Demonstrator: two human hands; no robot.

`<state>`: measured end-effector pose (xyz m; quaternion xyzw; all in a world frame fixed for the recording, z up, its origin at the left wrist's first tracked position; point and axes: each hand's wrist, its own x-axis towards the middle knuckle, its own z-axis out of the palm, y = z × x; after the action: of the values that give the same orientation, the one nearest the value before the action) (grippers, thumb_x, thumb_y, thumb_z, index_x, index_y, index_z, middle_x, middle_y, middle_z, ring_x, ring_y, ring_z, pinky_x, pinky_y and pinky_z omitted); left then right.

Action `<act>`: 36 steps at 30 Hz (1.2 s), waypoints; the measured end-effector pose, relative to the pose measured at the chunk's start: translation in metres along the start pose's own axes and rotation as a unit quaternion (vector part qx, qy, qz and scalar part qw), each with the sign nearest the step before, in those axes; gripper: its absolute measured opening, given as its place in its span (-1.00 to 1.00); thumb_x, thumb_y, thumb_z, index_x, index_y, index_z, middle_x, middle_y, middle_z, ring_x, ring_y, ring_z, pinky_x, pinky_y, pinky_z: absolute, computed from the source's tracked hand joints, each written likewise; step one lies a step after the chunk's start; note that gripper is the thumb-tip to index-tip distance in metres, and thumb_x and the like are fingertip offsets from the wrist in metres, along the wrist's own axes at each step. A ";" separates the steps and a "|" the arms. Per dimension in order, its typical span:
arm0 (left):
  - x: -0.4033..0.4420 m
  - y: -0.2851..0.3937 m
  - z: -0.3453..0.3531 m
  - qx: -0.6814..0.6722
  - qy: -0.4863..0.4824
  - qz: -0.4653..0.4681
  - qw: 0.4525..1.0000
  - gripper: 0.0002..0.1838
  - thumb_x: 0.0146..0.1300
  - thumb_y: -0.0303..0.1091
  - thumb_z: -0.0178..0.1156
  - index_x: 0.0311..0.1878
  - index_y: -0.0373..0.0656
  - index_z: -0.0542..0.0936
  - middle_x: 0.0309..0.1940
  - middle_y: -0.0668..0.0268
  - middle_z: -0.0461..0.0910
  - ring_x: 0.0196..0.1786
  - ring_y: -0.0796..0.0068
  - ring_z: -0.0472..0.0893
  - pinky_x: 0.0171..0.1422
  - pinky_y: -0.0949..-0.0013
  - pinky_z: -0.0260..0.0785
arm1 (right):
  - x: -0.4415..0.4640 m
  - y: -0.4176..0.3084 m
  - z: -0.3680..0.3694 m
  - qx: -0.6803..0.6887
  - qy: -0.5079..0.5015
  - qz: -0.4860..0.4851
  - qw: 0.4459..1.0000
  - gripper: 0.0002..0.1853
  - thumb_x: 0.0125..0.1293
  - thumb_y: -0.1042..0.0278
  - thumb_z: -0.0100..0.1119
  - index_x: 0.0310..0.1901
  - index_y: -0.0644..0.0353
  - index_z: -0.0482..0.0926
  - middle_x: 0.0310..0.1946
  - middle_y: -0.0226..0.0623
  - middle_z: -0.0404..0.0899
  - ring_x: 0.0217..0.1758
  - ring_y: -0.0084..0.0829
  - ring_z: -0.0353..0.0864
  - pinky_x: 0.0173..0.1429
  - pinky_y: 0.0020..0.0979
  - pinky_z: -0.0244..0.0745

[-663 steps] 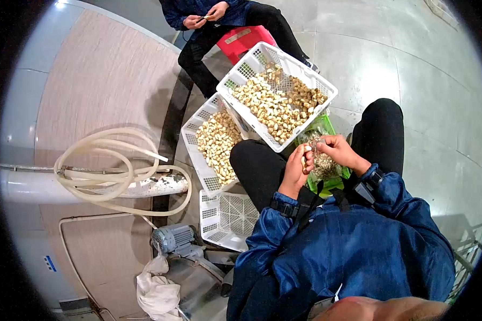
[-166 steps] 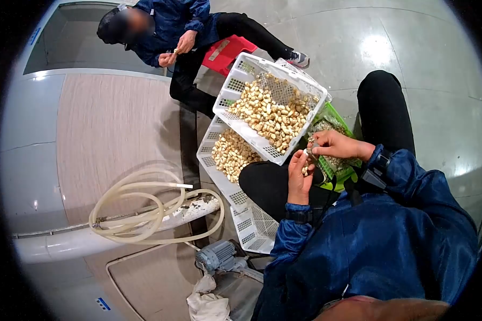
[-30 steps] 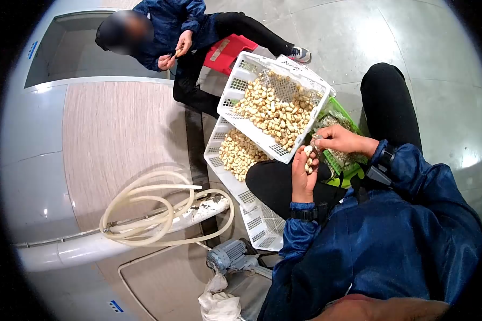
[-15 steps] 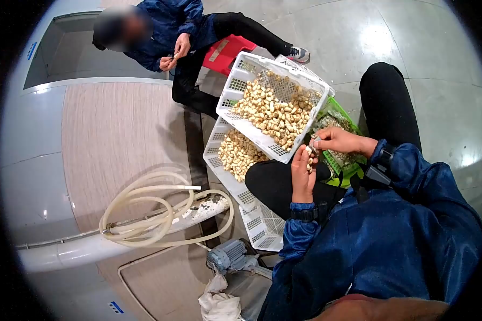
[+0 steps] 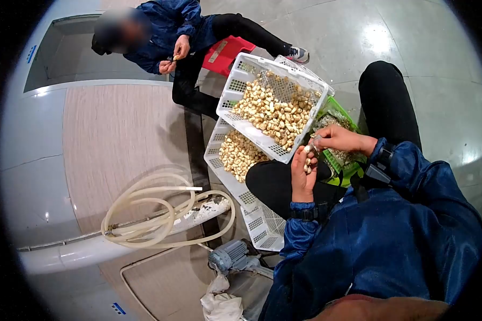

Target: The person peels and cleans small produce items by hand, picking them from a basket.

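Observation:
My left hand [image 5: 303,174] is closed round several small, pale tan, rounded pieces [image 5: 308,161] that look like mushrooms. Against its fingertips, my right hand [image 5: 337,138] is pinched on something small and greyish that I cannot make out. Both hands are over the near edge of a white perforated crate [image 5: 297,152], which is partly filled with the same mushrooms [image 5: 273,109]. Under my right hand is a green basket [image 5: 353,170] with whitish and brown scraps [image 5: 334,120] in it.
A second white crate [image 5: 214,152] of mushrooms sits lower left, beside another white crate [image 5: 265,230]. Across from me a person [image 5: 168,32] on a red stool [image 5: 223,56] holds a small piece in both hands. A coiled hose [image 5: 168,214] and a motor [image 5: 230,257] are left.
My hands stay together in nearly the same spot, with only slight finger movement. The other person's hands have shifted slightly. The view has moved a little.

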<state>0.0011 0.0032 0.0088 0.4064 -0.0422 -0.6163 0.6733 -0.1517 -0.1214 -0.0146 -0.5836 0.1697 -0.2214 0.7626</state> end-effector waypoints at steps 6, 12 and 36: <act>0.002 -0.001 -0.001 0.042 0.002 0.016 0.999 -0.78 0.38 -0.42 0.19 0.04 -0.20 0.47 -0.18 0.30 0.57 -0.21 0.56 0.57 -0.17 0.51 0.49 | -0.001 -0.005 0.004 -0.115 0.029 -0.103 0.988 -0.72 0.39 0.21 0.18 -0.37 0.26 0.64 -0.46 -0.41 0.60 -0.32 -0.62 0.50 -0.16 -0.47 0.42; 0.000 0.000 0.000 0.050 -0.005 0.016 0.999 -0.80 0.39 -0.42 0.19 0.02 -0.20 0.47 -0.19 0.31 0.57 -0.23 0.56 0.57 -0.17 0.52 0.49 | 0.002 0.004 0.003 -0.049 0.019 -0.068 0.996 -0.71 0.40 0.21 0.17 -0.33 0.29 0.66 -0.44 -0.47 0.62 -0.35 -0.68 0.50 -0.17 -0.55 0.42; 0.001 -0.001 0.011 0.000 0.037 -0.011 0.999 -0.78 0.43 -0.30 0.14 0.01 -0.21 0.49 -0.23 0.32 0.56 -0.25 0.57 0.54 -0.21 0.53 0.43 | -0.001 0.001 0.003 -0.170 0.038 -0.132 0.976 -0.70 0.40 0.18 0.17 -0.25 0.31 0.64 -0.34 -0.35 0.66 -0.26 -0.58 0.56 -0.09 -0.45 0.48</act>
<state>-0.0054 -0.0033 0.0152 0.4295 -0.0133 -0.6081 0.6675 -0.1511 -0.1179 -0.0145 -0.7134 0.1554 -0.3096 0.6092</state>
